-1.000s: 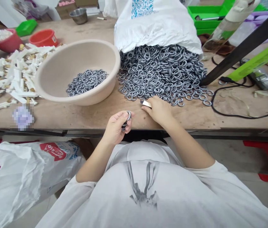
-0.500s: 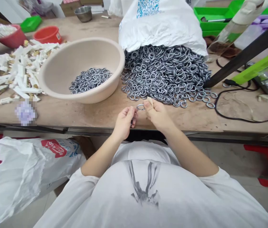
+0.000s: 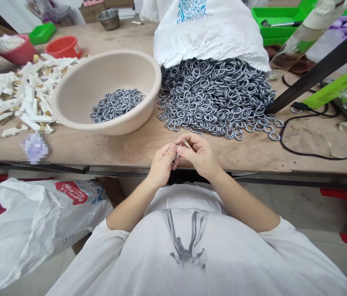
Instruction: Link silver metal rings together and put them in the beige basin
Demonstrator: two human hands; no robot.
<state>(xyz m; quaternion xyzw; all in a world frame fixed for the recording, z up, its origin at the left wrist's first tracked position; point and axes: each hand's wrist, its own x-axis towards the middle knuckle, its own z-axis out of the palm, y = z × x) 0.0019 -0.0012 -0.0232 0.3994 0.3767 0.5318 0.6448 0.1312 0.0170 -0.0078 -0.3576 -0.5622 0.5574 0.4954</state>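
My left hand point(image 3: 162, 161) and my right hand point(image 3: 200, 154) meet at the table's front edge, fingertips together. Between them they pinch a small metal ring point(image 3: 176, 152), mostly hidden by the fingers. My right hand also grips a small flat beige strip point(image 3: 187, 142). Just beyond the hands lies a large heap of grey metal rings point(image 3: 213, 96), spilling from a white sack point(image 3: 207, 33). Left of the heap stands a beige plastic basin point(image 3: 77, 90) with a smaller pile of rings point(image 3: 116, 105) inside.
White and gold small pieces point(image 3: 19, 96) cover the table's left side, with red bowls point(image 3: 64, 46) behind. A black cable point(image 3: 321, 152), a black bar point(image 3: 318, 68) and a green tool point(image 3: 336, 86) lie at the right. A white plastic bag point(image 3: 34, 222) hangs below the table.
My right hand came back from the heap's edge with a ring, and both hands drew together near the table's front edge. My left hand rose slightly to meet it.
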